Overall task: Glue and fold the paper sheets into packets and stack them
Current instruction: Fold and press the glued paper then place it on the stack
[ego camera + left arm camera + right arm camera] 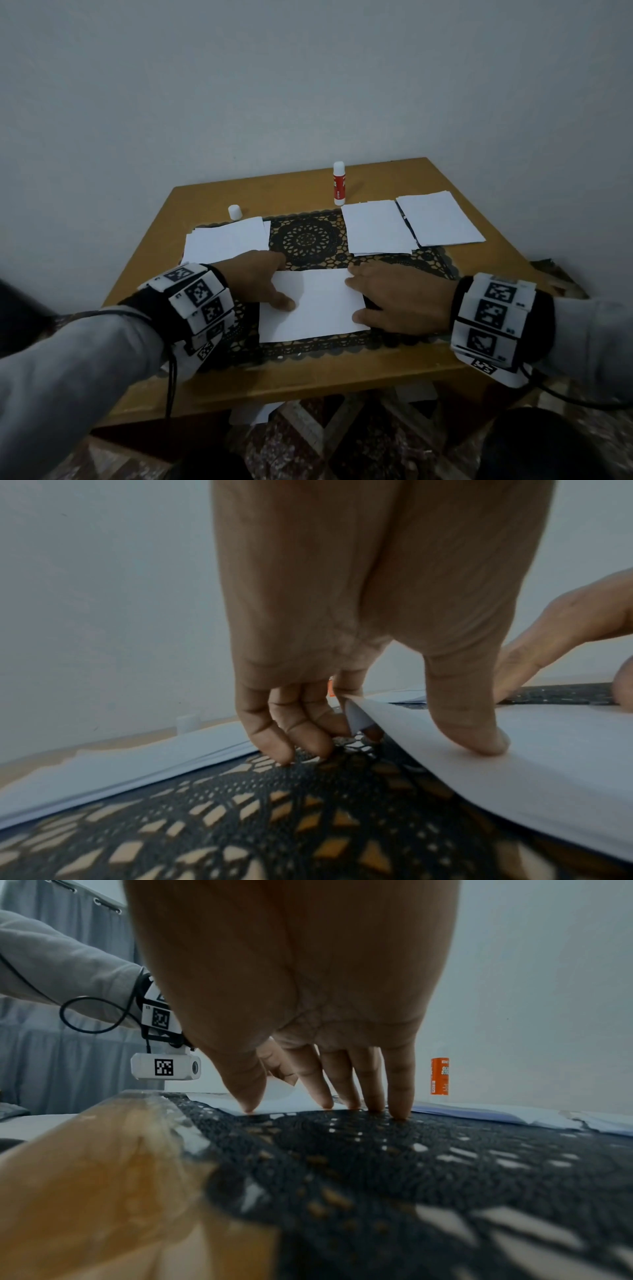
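Observation:
A white paper sheet (311, 305) lies on the black lace mat (308, 240) in front of me. My left hand (263, 284) pinches its left edge. In the left wrist view the thumb (479, 734) lies on top of the paper sheet (514, 777), the curled fingers (291, 737) sit under the lifted edge. My right hand (394, 301) presses the sheet's right edge with straight fingers (325, 1093); the little finger touches the mat (445, 1150). The red and white glue stick (339, 183) stands upright and uncapped at the back.
The glue cap (235, 211) stands at the back left of the wooden table (479, 267). One paper stack (226, 240) lies on the left, two more stacks (376, 228) (440, 217) on the right. A wall rises behind the table. The table's front edge is near my wrists.

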### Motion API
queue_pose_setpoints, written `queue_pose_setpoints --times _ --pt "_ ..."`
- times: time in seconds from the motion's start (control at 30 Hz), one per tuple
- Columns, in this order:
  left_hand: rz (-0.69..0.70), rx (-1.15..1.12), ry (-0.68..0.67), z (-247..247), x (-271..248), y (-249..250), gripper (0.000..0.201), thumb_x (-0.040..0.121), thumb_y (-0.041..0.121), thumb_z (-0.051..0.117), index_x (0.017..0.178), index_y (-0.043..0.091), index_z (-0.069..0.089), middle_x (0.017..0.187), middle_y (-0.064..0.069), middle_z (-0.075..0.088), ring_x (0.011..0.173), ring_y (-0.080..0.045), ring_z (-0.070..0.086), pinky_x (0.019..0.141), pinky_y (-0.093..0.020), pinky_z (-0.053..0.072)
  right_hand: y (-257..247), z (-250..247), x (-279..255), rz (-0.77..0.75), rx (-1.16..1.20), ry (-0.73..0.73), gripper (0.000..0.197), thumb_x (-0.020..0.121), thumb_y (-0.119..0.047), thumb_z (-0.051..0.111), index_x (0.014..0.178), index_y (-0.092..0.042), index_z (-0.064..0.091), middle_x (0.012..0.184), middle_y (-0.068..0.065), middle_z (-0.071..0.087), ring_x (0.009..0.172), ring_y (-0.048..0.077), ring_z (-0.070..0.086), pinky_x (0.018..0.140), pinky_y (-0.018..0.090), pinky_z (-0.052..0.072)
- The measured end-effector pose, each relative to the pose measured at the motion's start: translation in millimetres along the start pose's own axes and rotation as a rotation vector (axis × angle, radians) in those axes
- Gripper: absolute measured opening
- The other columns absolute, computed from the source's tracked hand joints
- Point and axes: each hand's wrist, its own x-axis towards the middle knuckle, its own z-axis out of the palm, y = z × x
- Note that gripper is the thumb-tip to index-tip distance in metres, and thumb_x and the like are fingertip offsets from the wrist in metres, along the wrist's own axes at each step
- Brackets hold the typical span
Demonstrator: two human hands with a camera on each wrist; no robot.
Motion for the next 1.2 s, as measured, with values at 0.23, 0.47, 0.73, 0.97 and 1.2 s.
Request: queue_pose_setpoints --times 0.23,0.47,0.73,0.97,1.2 --pt "0.092 -0.28 0.387 -5 -26 -20 0.014 0.086 0.017 0.064 0.089 0.022 0.051 0.088 0.007 0.056 0.086 -0.016 0.053 0.064 -0.018 0.035 9 -10 8 0.114 0.309 0.226 0.059 0.092 -0.042 0.056 0.142 -0.015 0.038 0.138 0.003 0.052 0.123 0.021 0.049 0.101 0.034 0.041" --pt "0.014 -0.92 0.541 -24 -53 -66 0.027 0.078 0.002 0.073 0.095 -0.005 0.053 0.089 -0.016 0.067 0.081 -0.025 0.067 0.067 -0.039 0.059 -17 -37 51 0.096 1.075 0.15 0.013 0.092 -0.011 0.061 0.085 0.0 0.062 0.081 0.018 0.071 0.067 0.026 0.068 0.056 0.031 0.056" --pt "-0.37 -0.904 0.589 -17 -15 -123 0.049 0.082 0.01 0.072 0.122 0.008 0.043 0.114 -0.018 0.057 0.1 -0.035 0.059 0.072 -0.045 0.054 -52 -65 131 0.239 1.167 0.069 0.012 0.094 -0.008 0.056 0.083 -0.003 0.057 0.07 0.011 0.061 0.056 0.018 0.057 0.053 0.027 0.047" --pt "-0.373 -0.598 0.395 -5 12 -143 0.048 0.082 0.017 0.072 0.126 0.011 0.053 0.129 -0.011 0.047 0.108 -0.029 0.052 0.078 -0.041 0.054 -68 -66 184 0.416 1.003 0.041 0.029 0.097 -0.01 0.051 0.068 -0.005 0.049 0.057 0.007 0.059 0.038 0.013 0.055 0.039 0.022 0.047" --pt "-0.366 -0.401 0.349 3 14 -148 0.047 0.08 0.027 0.073 0.123 0.015 0.057 0.137 -0.012 0.046 0.122 -0.027 0.045 0.097 -0.037 0.039 -68 -62 189 0.37 0.892 0.313 0.011 0.083 -0.009 0.065 0.084 0.002 0.064 0.098 0.019 0.071 0.088 0.032 0.071 0.084 0.048 0.056"
